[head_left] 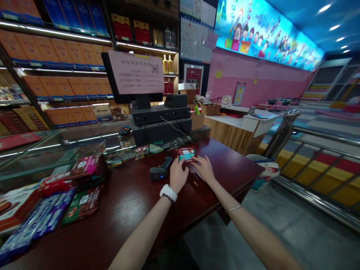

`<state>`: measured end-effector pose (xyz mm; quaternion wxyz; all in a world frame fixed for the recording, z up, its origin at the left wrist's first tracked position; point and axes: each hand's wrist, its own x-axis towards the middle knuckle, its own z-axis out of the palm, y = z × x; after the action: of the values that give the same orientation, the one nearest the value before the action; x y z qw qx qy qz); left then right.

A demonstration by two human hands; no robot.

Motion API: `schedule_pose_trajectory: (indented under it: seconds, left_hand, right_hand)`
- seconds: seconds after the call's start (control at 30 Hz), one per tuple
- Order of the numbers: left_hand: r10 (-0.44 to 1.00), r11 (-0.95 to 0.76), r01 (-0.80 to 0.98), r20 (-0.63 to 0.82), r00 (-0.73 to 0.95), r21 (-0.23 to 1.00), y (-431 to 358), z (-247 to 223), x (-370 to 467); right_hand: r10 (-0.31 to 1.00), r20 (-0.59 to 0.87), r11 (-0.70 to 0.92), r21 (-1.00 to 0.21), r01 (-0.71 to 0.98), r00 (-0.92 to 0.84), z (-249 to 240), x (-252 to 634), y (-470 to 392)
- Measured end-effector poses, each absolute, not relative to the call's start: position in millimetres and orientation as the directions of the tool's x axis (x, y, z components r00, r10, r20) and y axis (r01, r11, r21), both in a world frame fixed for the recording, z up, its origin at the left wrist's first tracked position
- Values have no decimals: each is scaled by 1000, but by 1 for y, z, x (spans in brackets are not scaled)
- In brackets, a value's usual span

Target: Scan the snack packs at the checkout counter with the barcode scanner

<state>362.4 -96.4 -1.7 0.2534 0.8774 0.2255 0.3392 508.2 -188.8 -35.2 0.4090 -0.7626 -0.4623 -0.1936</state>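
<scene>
A small dark red and teal snack packet [186,153] is at the far side of the brown table, its printed face toward me. My left hand [179,175], with a white watch at the wrist, has its fingertips on the packet's lower left edge. At the right edge, the fingers of my right hand [204,169] pinch the packet; a thin bracelet circles that wrist. Something pale and partly see-through lies under my right hand, too blurred to name. Just left of my left hand rests a black barcode scanner [161,170] with a small blue light.
Stacked dark red packets [87,168], a green and red packet [82,202] and purple wrapped bars [39,217] lie at the left. A monitor [136,73] with a paper sheet stands behind the brown table [126,221]. Metal railing [323,157] runs along the right.
</scene>
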Motion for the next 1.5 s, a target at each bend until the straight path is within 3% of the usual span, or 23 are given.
schedule_pose_trajectory:
  seconds: [0.3, 0.6, 0.87, 1.17, 1.5]
  left_hand:
    - [481, -872, 183, 727, 490, 453, -46, 36, 301]
    - [552, -830, 255, 795, 252, 496, 0, 36, 230]
    - [561, -792, 367, 819, 123, 488, 36, 8, 185]
    - [554, -767, 461, 823, 125, 446, 45, -5, 176]
    - [500, -801, 506, 821, 274, 319, 38, 4, 159]
  right_hand:
    - [420, 817, -89, -396, 914, 395, 17, 449, -136]
    - [442, 847, 64, -358, 932, 295, 27, 378, -70]
    - [443, 877, 152, -279, 948, 187, 12, 328, -28]
    - [465, 867, 154, -277, 949, 178, -21, 316, -29]
    - [419, 897, 149, -220, 964, 140, -7, 324, -41]
